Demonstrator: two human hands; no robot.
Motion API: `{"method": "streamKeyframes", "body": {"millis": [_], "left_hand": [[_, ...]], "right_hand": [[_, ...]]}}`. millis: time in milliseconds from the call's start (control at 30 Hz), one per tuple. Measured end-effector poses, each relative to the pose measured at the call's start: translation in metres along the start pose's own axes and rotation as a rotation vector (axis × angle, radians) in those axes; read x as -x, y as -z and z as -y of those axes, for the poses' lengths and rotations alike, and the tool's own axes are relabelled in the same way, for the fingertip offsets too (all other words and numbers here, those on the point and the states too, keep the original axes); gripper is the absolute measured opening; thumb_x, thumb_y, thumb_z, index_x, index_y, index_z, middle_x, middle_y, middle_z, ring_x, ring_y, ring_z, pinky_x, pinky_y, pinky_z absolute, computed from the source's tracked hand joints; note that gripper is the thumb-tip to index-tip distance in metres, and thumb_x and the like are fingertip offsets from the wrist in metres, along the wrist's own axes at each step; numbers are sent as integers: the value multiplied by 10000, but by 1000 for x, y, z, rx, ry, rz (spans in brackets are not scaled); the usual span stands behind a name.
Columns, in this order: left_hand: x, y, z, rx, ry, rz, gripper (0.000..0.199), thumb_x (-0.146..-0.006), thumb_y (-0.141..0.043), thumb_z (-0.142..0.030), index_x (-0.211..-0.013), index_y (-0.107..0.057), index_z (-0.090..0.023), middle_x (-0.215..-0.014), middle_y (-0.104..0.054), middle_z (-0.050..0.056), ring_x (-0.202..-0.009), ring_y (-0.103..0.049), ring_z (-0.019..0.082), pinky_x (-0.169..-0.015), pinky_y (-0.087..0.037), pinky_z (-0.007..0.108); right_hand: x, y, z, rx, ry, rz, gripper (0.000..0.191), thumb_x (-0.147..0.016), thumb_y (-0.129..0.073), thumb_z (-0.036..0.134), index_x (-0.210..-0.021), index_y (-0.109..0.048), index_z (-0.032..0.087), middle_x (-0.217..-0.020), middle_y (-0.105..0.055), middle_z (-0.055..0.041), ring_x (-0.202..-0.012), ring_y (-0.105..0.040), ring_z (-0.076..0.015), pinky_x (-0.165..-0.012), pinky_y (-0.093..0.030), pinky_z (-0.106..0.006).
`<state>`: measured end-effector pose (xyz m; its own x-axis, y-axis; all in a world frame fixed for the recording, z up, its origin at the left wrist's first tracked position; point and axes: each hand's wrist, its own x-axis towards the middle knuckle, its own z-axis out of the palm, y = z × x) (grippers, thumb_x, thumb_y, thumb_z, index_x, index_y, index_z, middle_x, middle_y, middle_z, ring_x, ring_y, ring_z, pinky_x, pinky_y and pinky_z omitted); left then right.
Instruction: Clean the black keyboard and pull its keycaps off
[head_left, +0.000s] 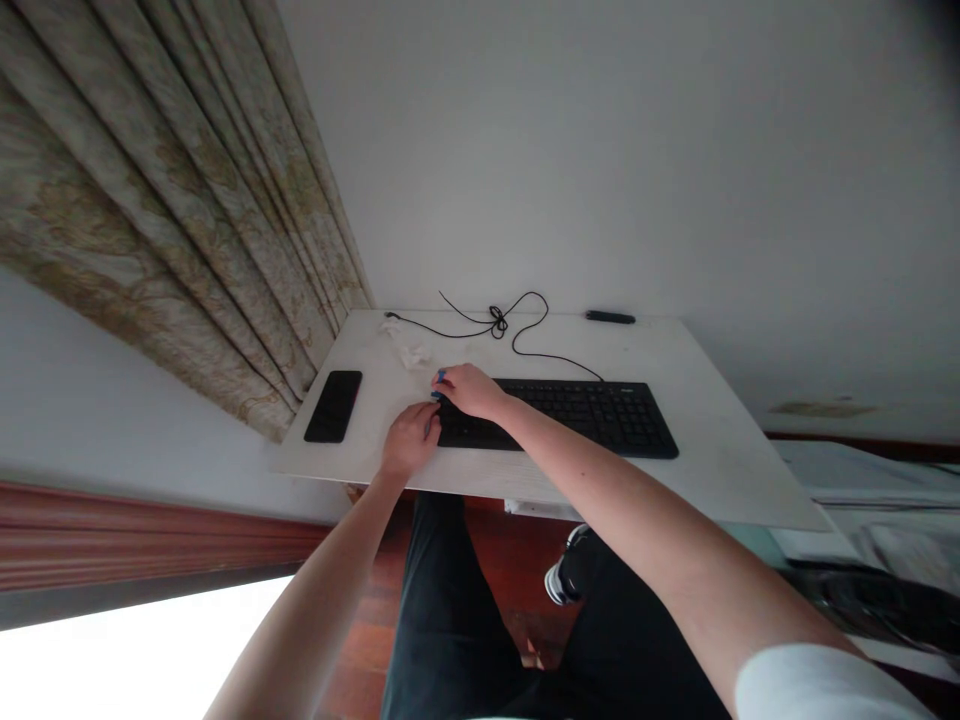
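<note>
A black keyboard (600,415) lies on the white table, its cable running off the back edge. My left hand (409,437) rests at the keyboard's left end, with its fingers closed against that edge. Over the keyboard's upper left corner, my right hand (471,388) is closed around a small blue object (441,377). Parts of the blue object show between and below the fingers; its kind cannot be made out. The right hand and forearm hide some keys on the left side.
Left of the hands lies a black phone (333,407). Crumpled white tissue (415,357) sits behind them. A tied black cable (498,322) loops along the back, with a black pen-like item (610,317) near the wall. A curtain (247,180) hangs at the table's left.
</note>
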<state>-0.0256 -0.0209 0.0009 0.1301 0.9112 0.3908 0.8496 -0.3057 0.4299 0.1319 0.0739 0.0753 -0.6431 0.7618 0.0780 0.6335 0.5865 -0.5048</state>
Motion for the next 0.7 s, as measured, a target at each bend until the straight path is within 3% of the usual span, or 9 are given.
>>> {"method": "streamKeyframes", "body": {"millis": [700], "left_hand": [[1, 5, -4, 19, 14, 3, 311, -975, -461, -246, -1196, -677, -209, -1158, -730, 86, -1128, -665, 227, -1045, -546, 418]], "right_hand": [[36, 30, -27, 43, -62, 30, 244, -1012, -532, 257, -989, -770, 204, -1009, -782, -82, -967, -715, -210, -842, -470, -278]]}}
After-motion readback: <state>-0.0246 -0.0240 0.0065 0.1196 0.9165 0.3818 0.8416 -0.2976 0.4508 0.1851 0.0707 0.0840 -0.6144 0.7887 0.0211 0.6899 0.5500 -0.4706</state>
